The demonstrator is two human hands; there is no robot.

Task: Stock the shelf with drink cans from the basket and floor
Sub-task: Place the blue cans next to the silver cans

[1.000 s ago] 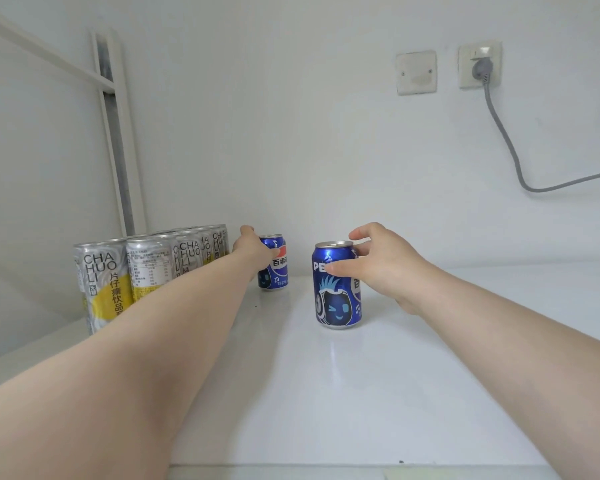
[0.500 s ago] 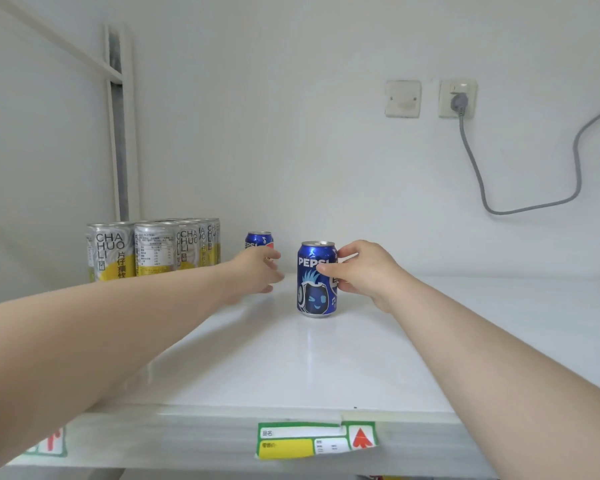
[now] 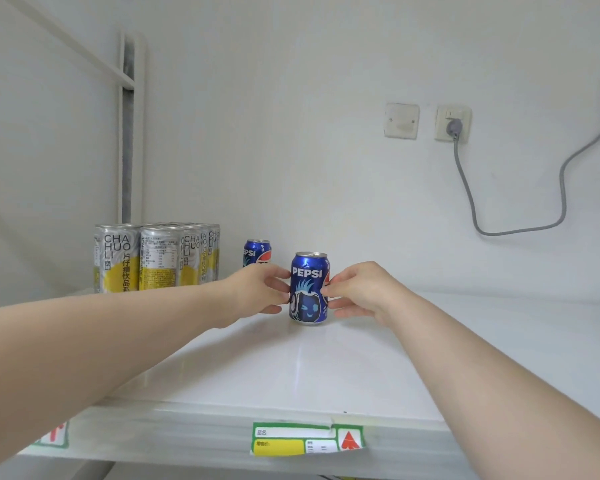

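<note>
Nearest, on the front edge of the white shelf (image 3: 222, 375), hangs a green-and-yellow price label (image 3: 291, 441) with a red arrow. A second label (image 3: 54, 436) shows toward the front left corner. Both bare forearms reach over that edge to mid-shelf, where the front Pepsi can (image 3: 309, 289) stands upright with its logo facing out. The left hand (image 3: 257, 291) cups its left side and the right hand (image 3: 357, 292) its right. Their curled fingers (image 3: 336, 289) press the can between them, probably to square it and line it up with the rear Pepsi can (image 3: 257, 252), which stands apart behind it, nearer the back edge. Tall silver-and-yellow Chahuoli cans (image 3: 153, 258) sit packed in tight rows along the left edge, just beside the rear one, so brands seem to be grouped in columns. With only two Pepsi cans set down, stocking looks early. Behind, a shelf upright (image 3: 127, 133) rises at the back left corner. The white wall carries a blank switch plate (image 3: 401, 120) and a socket (image 3: 452, 124), from which a grey cable (image 3: 534, 209) loops off right.
</note>
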